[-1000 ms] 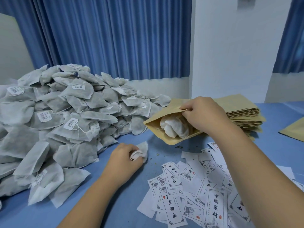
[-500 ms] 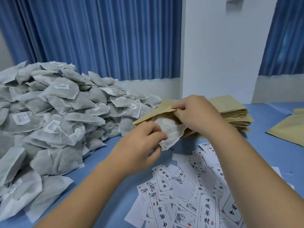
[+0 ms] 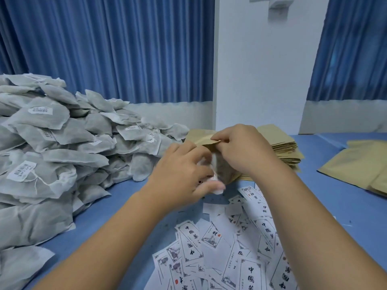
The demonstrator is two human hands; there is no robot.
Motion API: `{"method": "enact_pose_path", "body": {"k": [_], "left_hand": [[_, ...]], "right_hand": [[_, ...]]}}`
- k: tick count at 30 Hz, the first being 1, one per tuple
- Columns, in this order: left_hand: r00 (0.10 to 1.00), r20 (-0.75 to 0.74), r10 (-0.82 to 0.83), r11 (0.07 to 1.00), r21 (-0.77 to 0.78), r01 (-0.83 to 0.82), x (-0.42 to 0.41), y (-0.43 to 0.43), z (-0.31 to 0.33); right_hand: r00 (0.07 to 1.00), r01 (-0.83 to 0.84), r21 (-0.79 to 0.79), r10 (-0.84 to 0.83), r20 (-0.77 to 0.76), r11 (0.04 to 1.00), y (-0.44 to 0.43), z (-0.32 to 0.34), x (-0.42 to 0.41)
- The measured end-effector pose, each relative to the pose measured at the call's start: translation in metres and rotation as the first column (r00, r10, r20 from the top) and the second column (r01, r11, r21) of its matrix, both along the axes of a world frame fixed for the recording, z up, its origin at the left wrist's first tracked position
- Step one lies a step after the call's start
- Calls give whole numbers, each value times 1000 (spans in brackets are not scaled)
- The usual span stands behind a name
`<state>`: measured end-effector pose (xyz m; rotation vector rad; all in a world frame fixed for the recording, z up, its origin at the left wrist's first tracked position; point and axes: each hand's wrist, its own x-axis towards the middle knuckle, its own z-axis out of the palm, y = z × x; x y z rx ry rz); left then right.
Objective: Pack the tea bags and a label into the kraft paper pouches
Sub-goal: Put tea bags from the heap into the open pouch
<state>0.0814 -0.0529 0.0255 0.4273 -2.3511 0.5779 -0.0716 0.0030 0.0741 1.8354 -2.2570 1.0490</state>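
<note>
Left hand (image 3: 184,174) and right hand (image 3: 240,151) meet just above the blue surface (image 3: 335,206), which carries all the stock within reach. Outward of the left hand rises the heap of tea bags (image 3: 62,143), the largest mass; it probably sits on that side so the left hand can draw from it without crossing. Nearer the person than both hands, under the forearms, lies a scatter of printed labels (image 3: 230,248), presumably kept close for the labelling step. Directly beyond the right hand is the stack of flat pouches (image 3: 280,147). Well out to the right of it lie a few loose pouches (image 3: 360,170); whether these are filled cannot be told. Between the hands is the kraft pouch (image 3: 202,139). The right hand pinches its upper lip and lifts it, so the mouth gapes toward the left hand. The left hand, fingers curled round a white tea bag (image 3: 217,190), presses it into that mouth, with one corner showing at the thumb. No label is visible in this pouch.
</note>
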Motion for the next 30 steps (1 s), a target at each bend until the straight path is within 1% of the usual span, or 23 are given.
{"method": "enact_pose_path", "body": {"k": [2,3,4,5,6,8,10,11,13,14,15,16,17,18,20,21,23,24,26,28,29,30], "left_hand": [[997,-68,-28,999,-28,27,0,-2,0],[993,-112,-27,998,-60,21,0,-6,-1],[986,-167,-18,998,-61,8,-1,-9,-2],[972,-236,7,1000,-17,-12,-1,-11,-3],[952,-304,41,997,74,-20,-2,-14,-4],[905,-402,138,953,302,-11,-2,-17,-5],[881,-415,227,864,503,14,1,-23,-6],[883,-397,250,800,599,43,4,-28,-7],[897,-341,281,642,762,88,11,-38,-10],[906,-322,273,552,824,126,13,-42,-12],[909,-335,249,463,865,192,15,-45,-15],[897,-381,225,385,880,277,15,-46,-17],[877,-429,214,336,876,347,14,-46,-19],[861,-465,206,330,861,386,14,-47,-21],[854,-488,181,375,837,399,11,-49,-25],[846,-510,158,359,828,432,10,-49,-26],[817,-563,125,260,813,521,7,-48,-28],[804,-583,117,235,803,548,5,-47,-29],[776,-621,116,239,775,585,1,-44,-28],[746,-648,154,258,755,602,-3,-44,-26],[742,-648,171,262,756,599,-4,-43,-25],[744,-643,183,265,761,592,-5,-43,-25]], "right_hand": [[1000,-3,-11,3,1,1000,-1,-1,-1],[1000,-5,-16,5,-2,1000,-2,-1,-2],[1000,-5,-20,5,-6,1000,-2,-1,-2],[1000,-8,-27,7,-4,1000,-2,-1,-2],[1000,-8,-35,8,-2,999,-3,-2,-2],[1000,-14,-43,13,-10,999,-3,-3,-4],[1000,-26,-36,26,-13,999,-4,-5,-4],[999,-32,-37,31,-10,999,-4,-5,-3],[999,-41,-52,41,-5,998,-4,-6,-3],[999,-43,-62,43,1,997,-4,-6,-2],[999,-44,-70,44,5,997,-4,-6,-2],[999,-46,-73,46,5,996,-4,-6,-1],[999,-48,-70,49,2,996,-4,-6,0],[999,-49,-64,49,-5,997,-3,-6,1],[999,-31,-63,29,-31,998,-2,-5,2],[999,-12,-65,9,-48,998,0,-4,3],[995,25,-61,-30,-90,998,3,-1,4],[993,37,-52,-42,-110,998,5,0,4],[986,64,-35,-68,-150,997,10,1,6],[970,82,-41,-90,-227,996,13,-2,10],[954,79,-72,-96,-283,994,16,-6,13],[936,56,-136,-100,-337,989,21,-11,17]]}}
